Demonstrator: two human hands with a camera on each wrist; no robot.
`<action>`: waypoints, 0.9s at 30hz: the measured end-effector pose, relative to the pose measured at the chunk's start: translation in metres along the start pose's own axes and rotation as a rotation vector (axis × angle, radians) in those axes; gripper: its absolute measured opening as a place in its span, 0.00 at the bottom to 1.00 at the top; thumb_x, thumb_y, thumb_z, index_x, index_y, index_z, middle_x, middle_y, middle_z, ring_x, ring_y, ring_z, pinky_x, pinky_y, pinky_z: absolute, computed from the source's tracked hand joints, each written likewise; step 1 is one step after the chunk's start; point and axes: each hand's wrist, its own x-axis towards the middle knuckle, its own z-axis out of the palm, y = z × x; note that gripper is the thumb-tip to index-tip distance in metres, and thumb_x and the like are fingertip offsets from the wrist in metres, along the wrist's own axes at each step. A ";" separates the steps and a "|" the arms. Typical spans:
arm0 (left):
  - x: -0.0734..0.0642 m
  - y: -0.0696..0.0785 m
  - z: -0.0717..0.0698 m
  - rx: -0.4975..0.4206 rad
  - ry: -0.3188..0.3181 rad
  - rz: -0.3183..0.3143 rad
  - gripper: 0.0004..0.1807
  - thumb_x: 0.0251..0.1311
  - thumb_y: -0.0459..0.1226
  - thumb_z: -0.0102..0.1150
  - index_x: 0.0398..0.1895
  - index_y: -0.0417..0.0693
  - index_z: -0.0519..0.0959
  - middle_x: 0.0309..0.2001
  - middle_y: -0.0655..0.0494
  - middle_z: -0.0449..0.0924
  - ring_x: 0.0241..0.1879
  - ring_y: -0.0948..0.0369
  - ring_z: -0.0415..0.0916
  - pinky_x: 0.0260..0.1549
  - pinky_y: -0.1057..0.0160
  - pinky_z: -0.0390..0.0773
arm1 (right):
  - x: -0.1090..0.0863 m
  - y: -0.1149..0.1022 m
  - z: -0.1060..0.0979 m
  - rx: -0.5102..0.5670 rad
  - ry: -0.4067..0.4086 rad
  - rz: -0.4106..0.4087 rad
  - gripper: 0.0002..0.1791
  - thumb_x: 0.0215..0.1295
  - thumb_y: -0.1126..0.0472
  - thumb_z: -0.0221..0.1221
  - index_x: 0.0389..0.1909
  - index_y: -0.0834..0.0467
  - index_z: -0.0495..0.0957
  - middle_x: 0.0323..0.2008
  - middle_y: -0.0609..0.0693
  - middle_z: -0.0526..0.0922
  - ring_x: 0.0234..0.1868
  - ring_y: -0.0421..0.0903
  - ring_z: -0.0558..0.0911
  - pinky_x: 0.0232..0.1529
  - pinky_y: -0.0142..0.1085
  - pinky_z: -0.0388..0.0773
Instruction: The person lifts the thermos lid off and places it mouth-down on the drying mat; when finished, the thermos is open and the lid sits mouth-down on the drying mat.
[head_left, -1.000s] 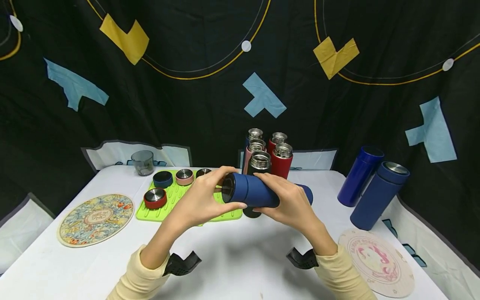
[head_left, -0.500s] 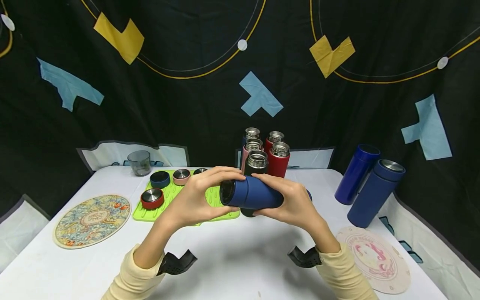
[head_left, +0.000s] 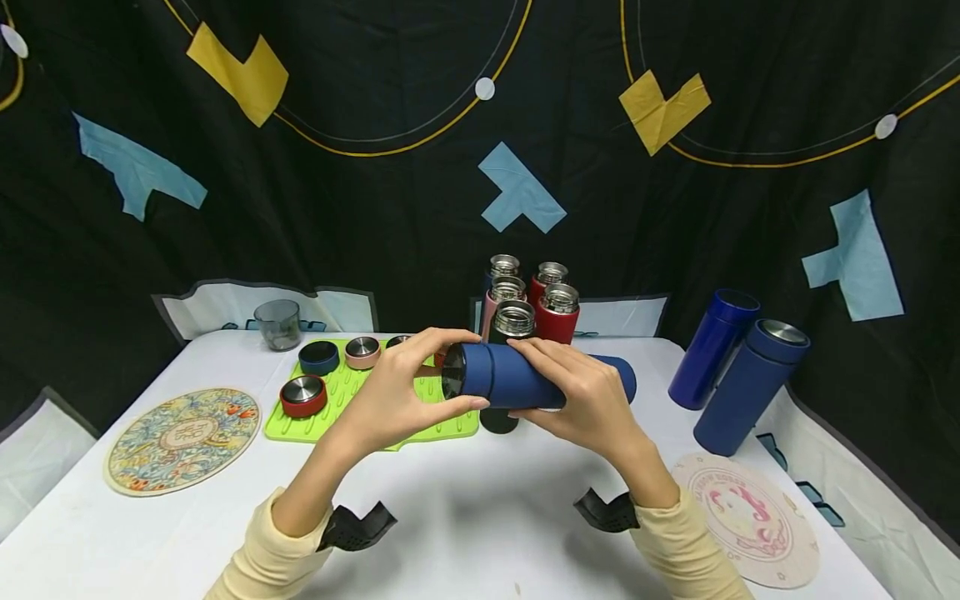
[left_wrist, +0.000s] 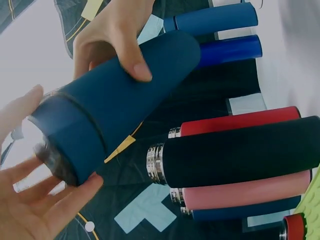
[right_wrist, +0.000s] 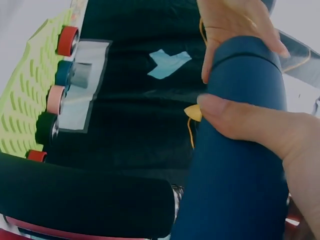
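A dark blue thermos (head_left: 517,383) lies almost level in the air over the middle of the table, its lid end to the left. My right hand (head_left: 588,396) grips its body, fingers over the top and thumb underneath. Around the lid (head_left: 477,372) my left hand (head_left: 397,387) holds fingers and thumb at opposite edges. The left wrist view shows the lid (left_wrist: 70,132) between those fingertips, with a dark seam separating it from the body. In the right wrist view my right thumb (right_wrist: 240,120) presses along the thermos body.
Behind the hands stand several lidless thermoses, including a black one (head_left: 514,320) and a red one (head_left: 557,318). Lids, one of them red (head_left: 303,397), sit on a green mat (head_left: 281,429). Left are a glass (head_left: 278,325) and a round mat (head_left: 183,442); right, two blue thermoses (head_left: 752,387) and a pink mat (head_left: 746,521).
The thermos has swung from a slight downward slope to nearly level, showing more of its right end. My left fingers and thumb have shifted around the lid; the right hand keeps its grip.
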 end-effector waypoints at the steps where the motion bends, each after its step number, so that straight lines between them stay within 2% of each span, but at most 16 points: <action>1: 0.000 0.000 0.000 -0.008 -0.019 0.022 0.35 0.46 0.44 0.76 0.60 0.54 0.73 0.56 0.57 0.75 0.50 0.59 0.76 0.44 0.61 0.81 | 0.000 0.001 -0.001 0.027 -0.015 0.007 0.46 0.37 0.51 0.79 0.62 0.55 0.74 0.55 0.54 0.80 0.53 0.54 0.81 0.51 0.50 0.78; 6: 0.001 -0.002 -0.002 -0.002 -0.085 0.155 0.39 0.43 0.39 0.78 0.62 0.54 0.72 0.61 0.59 0.72 0.57 0.59 0.72 0.52 0.58 0.77 | -0.002 0.005 -0.004 0.181 -0.080 0.043 0.45 0.39 0.53 0.79 0.63 0.54 0.73 0.56 0.53 0.79 0.53 0.52 0.81 0.51 0.49 0.78; 10: 0.002 -0.002 -0.003 0.020 -0.100 0.210 0.41 0.41 0.36 0.79 0.63 0.54 0.72 0.62 0.58 0.71 0.59 0.57 0.70 0.55 0.56 0.75 | -0.003 0.007 -0.005 0.255 -0.101 0.072 0.45 0.38 0.55 0.80 0.62 0.54 0.73 0.56 0.52 0.80 0.51 0.51 0.81 0.50 0.48 0.79; 15: 0.001 -0.001 -0.002 0.002 -0.060 0.165 0.39 0.42 0.39 0.79 0.62 0.53 0.73 0.60 0.56 0.72 0.56 0.57 0.72 0.49 0.61 0.79 | -0.002 0.005 -0.004 0.234 -0.077 0.066 0.45 0.38 0.55 0.80 0.63 0.54 0.73 0.56 0.53 0.79 0.52 0.52 0.81 0.51 0.49 0.79; 18: 0.000 0.000 0.000 0.003 -0.020 0.110 0.38 0.44 0.43 0.78 0.62 0.54 0.73 0.58 0.57 0.74 0.53 0.59 0.74 0.43 0.64 0.81 | -0.002 0.004 -0.004 0.157 -0.042 0.040 0.45 0.38 0.53 0.79 0.63 0.55 0.73 0.56 0.54 0.79 0.53 0.53 0.80 0.51 0.50 0.78; 21: 0.000 0.001 0.000 0.007 -0.014 0.077 0.39 0.44 0.45 0.77 0.62 0.56 0.72 0.58 0.60 0.74 0.53 0.61 0.74 0.42 0.66 0.81 | -0.001 0.003 -0.004 0.081 -0.020 0.021 0.46 0.38 0.51 0.79 0.62 0.55 0.73 0.56 0.54 0.79 0.53 0.54 0.81 0.51 0.50 0.78; 24: 0.000 0.000 -0.001 -0.002 -0.051 0.103 0.41 0.43 0.42 0.78 0.64 0.56 0.71 0.60 0.60 0.72 0.55 0.60 0.73 0.47 0.63 0.80 | -0.002 0.003 -0.005 0.088 -0.028 0.019 0.46 0.38 0.51 0.79 0.62 0.54 0.73 0.56 0.54 0.79 0.53 0.54 0.81 0.51 0.50 0.78; 27: 0.001 0.000 -0.002 -0.016 -0.097 0.174 0.43 0.41 0.37 0.79 0.65 0.54 0.70 0.63 0.58 0.70 0.59 0.58 0.70 0.53 0.57 0.77 | -0.002 0.005 -0.006 0.179 -0.062 0.033 0.45 0.38 0.53 0.79 0.63 0.55 0.73 0.56 0.54 0.79 0.52 0.53 0.81 0.51 0.50 0.78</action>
